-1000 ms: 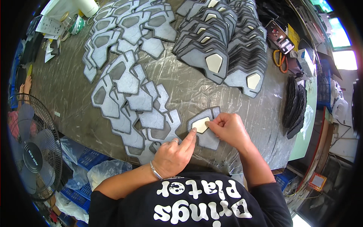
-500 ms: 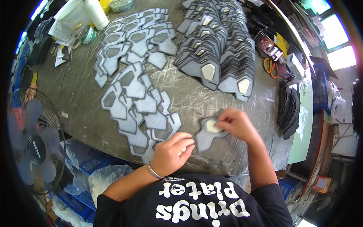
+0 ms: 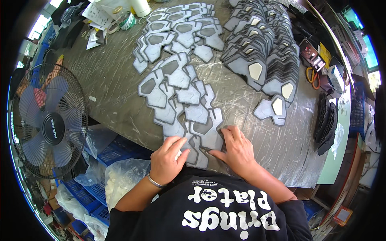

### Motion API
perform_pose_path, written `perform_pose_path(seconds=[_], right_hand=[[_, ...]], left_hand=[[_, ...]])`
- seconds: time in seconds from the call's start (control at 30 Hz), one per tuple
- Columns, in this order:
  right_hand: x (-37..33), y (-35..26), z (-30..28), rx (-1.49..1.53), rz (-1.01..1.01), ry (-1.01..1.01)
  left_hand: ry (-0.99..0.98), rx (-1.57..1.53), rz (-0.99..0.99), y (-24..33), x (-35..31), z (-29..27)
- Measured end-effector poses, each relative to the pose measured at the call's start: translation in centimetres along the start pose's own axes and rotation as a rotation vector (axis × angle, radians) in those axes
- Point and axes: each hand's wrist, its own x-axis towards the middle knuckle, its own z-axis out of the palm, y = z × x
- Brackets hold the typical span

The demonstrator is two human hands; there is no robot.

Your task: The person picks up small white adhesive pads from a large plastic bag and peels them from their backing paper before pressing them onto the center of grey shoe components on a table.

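My left hand (image 3: 168, 160) is curled at the near end of a spread of grey cut-out pieces (image 3: 189, 96), with bits of small white pads (image 3: 178, 154) showing inside its fingers. Across from it, my right hand (image 3: 238, 152) has thumb and fingers apart, its fingertips at the edge of the nearest grey pieces and holding nothing visible. Between the two hands lies a grey piece (image 3: 196, 157), partly overlapped by others. Farther right, a grey piece with a cream five-sided pad (image 3: 277, 107) lies against the near end of the stacked rows.
Two long overlapping rows of padded pieces (image 3: 245, 66) run to the back right. Orange-handled scissors (image 3: 312, 78) and black stacked pieces (image 3: 325, 124) lie at the right edge. A fan (image 3: 50, 124) stands left, above blue crates (image 3: 120, 150). Tape rolls (image 3: 126, 21) are at the back.
The padded grey piece has gone from under my right hand to the near end of the right-hand row. My right hand has come left to the unpadded pieces. The view has shifted.
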Motion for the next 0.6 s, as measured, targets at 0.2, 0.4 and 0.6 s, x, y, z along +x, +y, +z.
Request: perform_pose_path(seconds=[0.2,0.4,0.6], right_hand=[[0.6,-0.3,1.8,0.098,0.136,0.071],[2.2,1.4,1.8,0.677,0.425,-0.065],[1.9,1.7,0.7,0.608,0.290,-0.158]], left_hand=[[0.117,0.123,0.015,-1.9,0.7,-0.8],[0.042,0.236,0.171,-2.9,6.9,-0.5],[-0.194,0.645,0.242,-2.7,7.6,0.9]])
